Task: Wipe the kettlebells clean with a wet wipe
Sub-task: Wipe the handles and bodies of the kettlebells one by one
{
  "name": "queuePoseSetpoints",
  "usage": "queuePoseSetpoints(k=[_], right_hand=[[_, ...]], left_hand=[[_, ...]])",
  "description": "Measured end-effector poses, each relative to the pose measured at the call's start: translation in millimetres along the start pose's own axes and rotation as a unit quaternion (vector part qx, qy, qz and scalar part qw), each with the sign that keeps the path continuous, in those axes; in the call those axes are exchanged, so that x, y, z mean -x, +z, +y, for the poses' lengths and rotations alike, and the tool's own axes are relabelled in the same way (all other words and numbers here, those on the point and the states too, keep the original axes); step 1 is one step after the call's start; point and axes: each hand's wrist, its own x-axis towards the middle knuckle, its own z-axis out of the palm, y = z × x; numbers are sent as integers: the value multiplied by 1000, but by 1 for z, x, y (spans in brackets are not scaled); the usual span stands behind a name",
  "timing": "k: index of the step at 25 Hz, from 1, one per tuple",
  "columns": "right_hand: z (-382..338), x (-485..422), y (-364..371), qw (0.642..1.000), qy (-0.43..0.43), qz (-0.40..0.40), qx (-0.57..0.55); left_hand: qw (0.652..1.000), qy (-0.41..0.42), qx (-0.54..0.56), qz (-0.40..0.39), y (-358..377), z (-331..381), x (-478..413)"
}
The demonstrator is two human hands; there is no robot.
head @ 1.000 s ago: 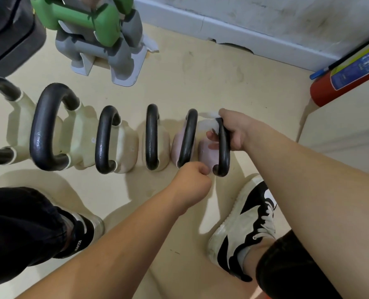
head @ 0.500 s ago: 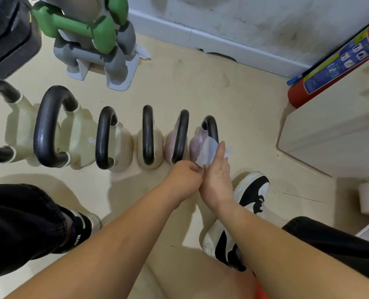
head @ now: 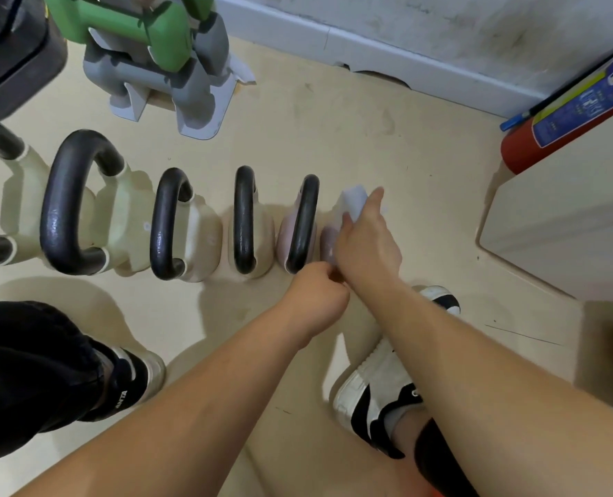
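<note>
Several kettlebells with black handles stand in a row on the floor, cream ones [head: 204, 227] at the left and pink ones at the right. My right hand [head: 367, 242] lies over the rightmost pink kettlebell [head: 328, 242] and presses a white wet wipe [head: 351, 200] onto it, hiding its handle. My left hand [head: 319, 299] is closed in a fist at the near base of that kettlebell, beside the second pink kettlebell [head: 299, 224]. What the fist holds is hidden.
A grey rack with green dumbbells [head: 154, 41] stands behind the row. A red fire extinguisher [head: 563, 113] leans at the right wall above a pale cabinet [head: 566, 224]. My shoes [head: 376, 392] and dark trouser leg [head: 29, 371] rest on the floor close by.
My right hand let go of the rightmost kettlebell's handle, took the wipe down its near side, and now has slid up over its top. My left fist has stayed at the base.
</note>
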Motion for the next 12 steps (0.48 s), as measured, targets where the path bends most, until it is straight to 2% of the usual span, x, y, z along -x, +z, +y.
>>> queuePoseSetpoints(k=[3,5,7,8,10,12], right_hand=[[-24,-43,-14,997,6,-79,12],[-29,-69,-17,986,53,-146,-56],[-28,-84,-18,938,162,-239,-191],[-24,-87,-18,914,189,-268,-240],[-18,-76,-16,904,176,-255,-293],[-12,-44,-15,943,90,-142,-287]], left_hand=[[1000,-12,-9,-7,1,-8,-2],[999,-31,-21,10,-3,-14,-2],[999,-35,-26,31,-8,-17,1],[998,-33,-26,41,-11,-17,1],[998,-37,-26,48,-13,-13,0],[999,-32,-11,38,-10,-7,-1]])
